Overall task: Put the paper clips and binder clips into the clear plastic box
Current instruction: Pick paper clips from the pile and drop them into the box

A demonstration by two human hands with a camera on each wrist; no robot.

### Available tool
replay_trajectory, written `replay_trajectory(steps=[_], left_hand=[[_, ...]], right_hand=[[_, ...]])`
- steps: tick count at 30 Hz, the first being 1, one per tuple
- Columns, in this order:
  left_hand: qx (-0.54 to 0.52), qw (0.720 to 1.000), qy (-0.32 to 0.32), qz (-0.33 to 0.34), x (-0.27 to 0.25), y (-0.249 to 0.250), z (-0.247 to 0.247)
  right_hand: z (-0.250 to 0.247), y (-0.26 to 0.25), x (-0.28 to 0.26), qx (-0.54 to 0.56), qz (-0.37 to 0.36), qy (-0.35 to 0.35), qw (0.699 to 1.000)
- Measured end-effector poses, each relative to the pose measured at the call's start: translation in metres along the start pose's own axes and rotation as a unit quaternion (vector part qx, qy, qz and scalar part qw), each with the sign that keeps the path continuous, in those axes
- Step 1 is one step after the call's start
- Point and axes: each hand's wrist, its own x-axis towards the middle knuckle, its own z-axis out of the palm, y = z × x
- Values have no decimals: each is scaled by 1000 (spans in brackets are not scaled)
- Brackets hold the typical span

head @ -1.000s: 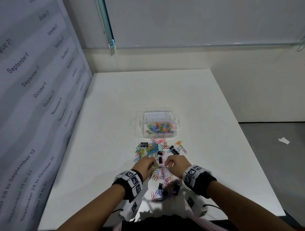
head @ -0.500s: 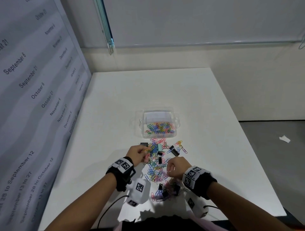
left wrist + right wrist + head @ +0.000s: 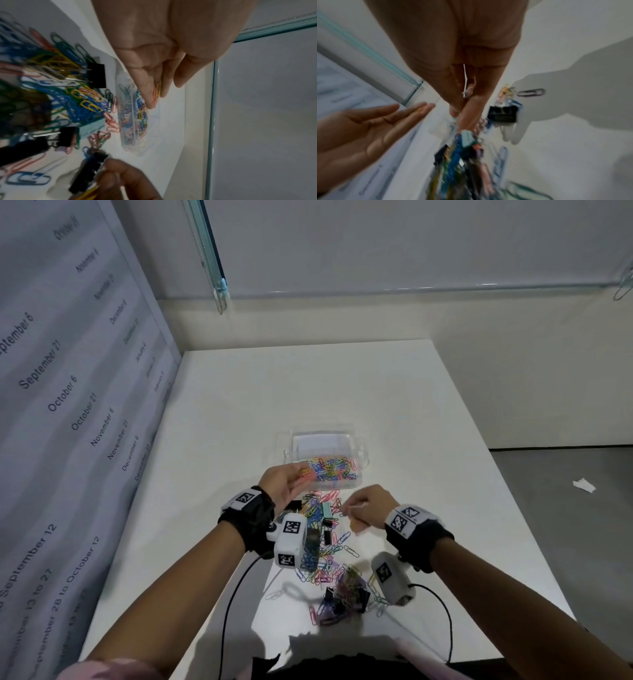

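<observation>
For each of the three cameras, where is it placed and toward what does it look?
Head: worn high, looking forward and down at the table; both forearms show.
Left wrist: looks along the left hand toward the clear plastic box.
Right wrist: looks along the right hand over the clip pile.
Shared: both wrist views show the black binder clips and the other hand.

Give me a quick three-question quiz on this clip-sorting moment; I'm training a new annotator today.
1. True or false: the clear plastic box already contains paper clips.
2. What does the left hand hold at its fingertips? A) a black binder clip B) orange and yellow paper clips C) nothing
3. Fill in: the right hand pinches a ___ paper clip.

Key: 1 true; 2 B; 3 white.
</observation>
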Motion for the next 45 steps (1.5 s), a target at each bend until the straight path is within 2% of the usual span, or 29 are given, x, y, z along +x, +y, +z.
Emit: replay_trajectory(steps=[3,7,11,13,15,18,21,23,25,29,35,38,40,45], left_hand=[[-12,1000,2,6,4,4,7],[21,1000,0,9,2,0,9],[96,995,-16,14,-5,-9,-4],[168,986,-9,22,-9,-17,-13],[286,958,-14,33,-13,-29,-24],[486,872,-19,57,-14,-49,-39],[604,794,-32,63,-21,-64,-41],[655,750,-59,75,-25,-70,-38],[675,729,-78,81,-29,-78,-33],[707,693,-84,112,-35,-99,-24],[699,701,-64,123,-30,-100,-26],[693,709,-54,123,-29,-96,-32],[656,746,-37,112,-28,-93,-37],[508,860,-7,58,-24,-90,-47]], right_hand=[[-11,-19,8,75,-19,37,996],[-21,-35,21,121,-55,74,988],[-22,-33,23,83,-87,85,989],[-19,-29,20,56,-82,90,991],[-12,-23,16,17,-75,92,993],[1,-10,9,-73,-99,65,990],[13,4,-1,-145,-89,-10,985],[22,13,-6,-222,-82,-59,970],[33,20,-11,-255,-81,-79,960],[51,23,-18,-242,-85,-83,963],[48,23,-19,-251,-120,-100,955],[43,27,-19,-246,-129,-77,957],[41,31,-19,-235,-135,-63,961],[44,35,-20,-266,-133,-94,950]])
